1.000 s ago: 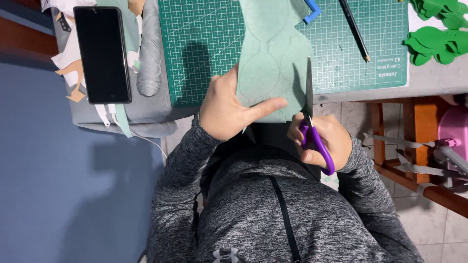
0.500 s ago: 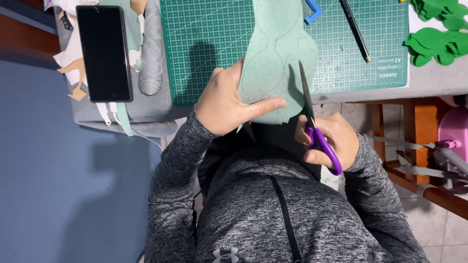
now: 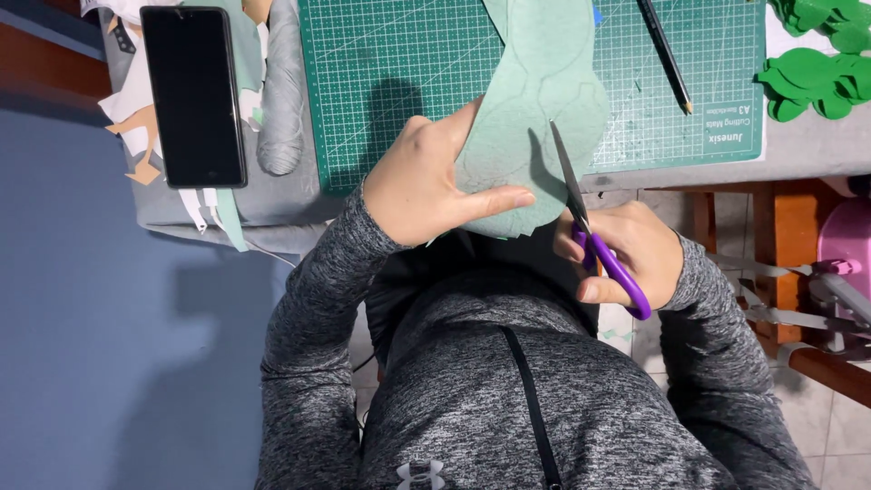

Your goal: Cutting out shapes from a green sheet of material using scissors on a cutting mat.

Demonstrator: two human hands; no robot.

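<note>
The left hand (image 3: 422,186) has its grip closed on a pale green sheet (image 3: 535,118), while at its 3 o'clock the right hand (image 3: 626,254) grips purple scissors (image 3: 594,236) cutting it.

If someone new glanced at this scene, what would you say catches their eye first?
Most striking is the pale green sheet at the centre, gripped by the left hand while the right hand works purple-handled scissors into its right edge. It lies over a green cutting mat with a pencil at the upper right. A black phone lies on the left, and bright green cut-outs sit at the far right.
</note>
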